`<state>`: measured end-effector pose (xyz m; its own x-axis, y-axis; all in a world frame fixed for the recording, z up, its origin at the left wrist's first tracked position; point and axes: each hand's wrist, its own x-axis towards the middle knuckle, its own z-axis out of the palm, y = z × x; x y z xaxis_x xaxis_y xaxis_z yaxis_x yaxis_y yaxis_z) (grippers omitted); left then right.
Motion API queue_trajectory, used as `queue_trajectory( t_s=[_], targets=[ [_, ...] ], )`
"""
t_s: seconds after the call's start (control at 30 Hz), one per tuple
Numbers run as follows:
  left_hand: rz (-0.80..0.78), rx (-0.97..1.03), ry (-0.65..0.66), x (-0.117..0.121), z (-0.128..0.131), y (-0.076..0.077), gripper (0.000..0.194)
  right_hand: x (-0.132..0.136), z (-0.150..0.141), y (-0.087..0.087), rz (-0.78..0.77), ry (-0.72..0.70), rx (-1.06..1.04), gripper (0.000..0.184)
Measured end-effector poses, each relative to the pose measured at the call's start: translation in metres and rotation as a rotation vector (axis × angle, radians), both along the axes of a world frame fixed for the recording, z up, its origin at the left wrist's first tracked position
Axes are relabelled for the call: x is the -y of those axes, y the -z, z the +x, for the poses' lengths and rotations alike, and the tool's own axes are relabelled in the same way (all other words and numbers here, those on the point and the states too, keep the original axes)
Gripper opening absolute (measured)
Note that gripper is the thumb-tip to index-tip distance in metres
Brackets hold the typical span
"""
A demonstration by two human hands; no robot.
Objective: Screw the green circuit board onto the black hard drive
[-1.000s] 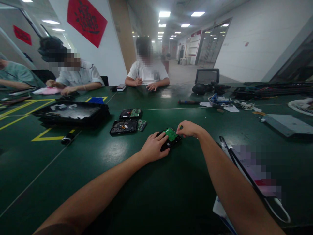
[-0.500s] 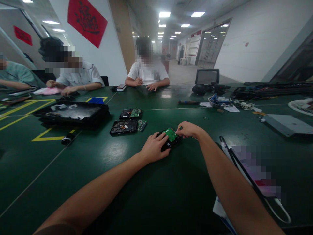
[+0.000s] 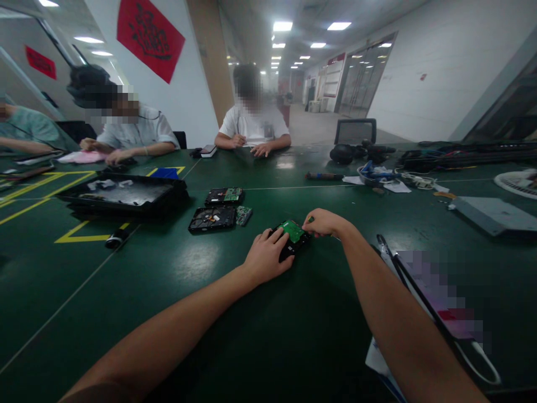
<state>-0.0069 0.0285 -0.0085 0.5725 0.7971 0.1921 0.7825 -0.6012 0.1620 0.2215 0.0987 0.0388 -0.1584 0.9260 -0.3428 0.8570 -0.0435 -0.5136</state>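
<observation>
- Barely a shift since the last frame: left hand (image 3: 268, 254) edges slightly rightward, while the right hand (image 3: 325, 222) sits almost where it was.
- Now, left fingers spread over the black rectangular hard drive (image 3: 297, 239), thumb along its near side, clasping it against the smooth dark-green table (image 3: 210, 330).
- Over on the right, I'm pinching a slim dark-and-yellow item (image 3: 311, 219) at the drive's right edge, beside its bright green circuit board (image 3: 294, 229); too small to say what it is.
- Danger here: if my left clasp slackens, the drive could skid or turn on that slick surface.
- Another risk: too much sideways push, and my pinch could slip, scraping the board.
- Up and left, two more black drives (image 3: 212, 219) (image 3: 218, 196) lie near a small loose green board (image 3: 244, 215).
</observation>
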Motion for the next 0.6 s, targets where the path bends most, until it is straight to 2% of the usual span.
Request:
queue_trajectory(
  t_s=[0.17,0.33,0.6],
  targets=[
    [-0.063,0.001,-0.099,0.014,0.008,-0.005,0.086,0.001,-0.002,-0.001,-0.028,-0.015,-0.027,0.016],
    [-0.13,-0.048,-0.076,0.023,0.007,-0.014,0.099,0.002,-0.003,-0.001,-0.116,0.044,-0.079,0.016],
    [-0.115,-0.036,-0.011,0.024,0.006,-0.015,0.085,0.0,-0.002,0.004,-0.127,0.014,-0.162,0.025]
  ],
)
